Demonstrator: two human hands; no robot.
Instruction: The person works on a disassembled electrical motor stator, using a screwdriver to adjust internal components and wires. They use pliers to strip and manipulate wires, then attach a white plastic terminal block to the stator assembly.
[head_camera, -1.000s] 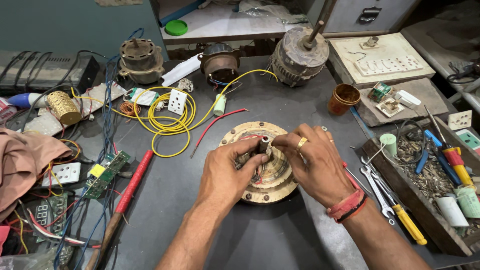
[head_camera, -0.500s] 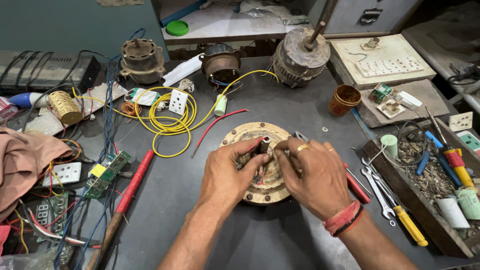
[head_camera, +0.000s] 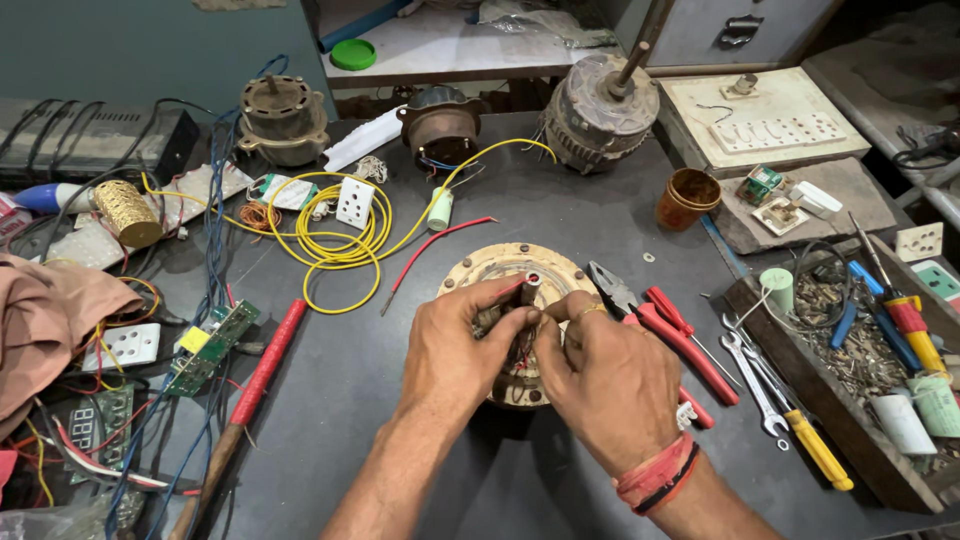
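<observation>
A round brass-coloured motor plate (head_camera: 478, 268) lies flat on the dark bench, with a short steel shaft (head_camera: 531, 279) standing up at its hub. My left hand (head_camera: 455, 350) and my right hand (head_camera: 610, 375) meet over the hub, fingertips pinched together right beside the shaft. Thin red wires (head_camera: 509, 291) show between the fingers of both hands. The hands hide most of the near half of the plate. My right wrist wears red bands, and there is a ring on one finger.
Red-handled pliers (head_camera: 670, 330) lie just right of the plate, then wrenches (head_camera: 750, 370) and a tool tray (head_camera: 760, 300). A yellow wire coil (head_camera: 340, 240) and a loose red wire (head_camera: 435, 248) lie behind left. Three motors (head_camera: 600, 110) stand at the back; circuit boards (head_camera: 210, 345) at left.
Both hands have drawn in from the plate's rim to its hub, and their fingertips now touch by the shaft. The right hand has come off the pliers, which now show.
</observation>
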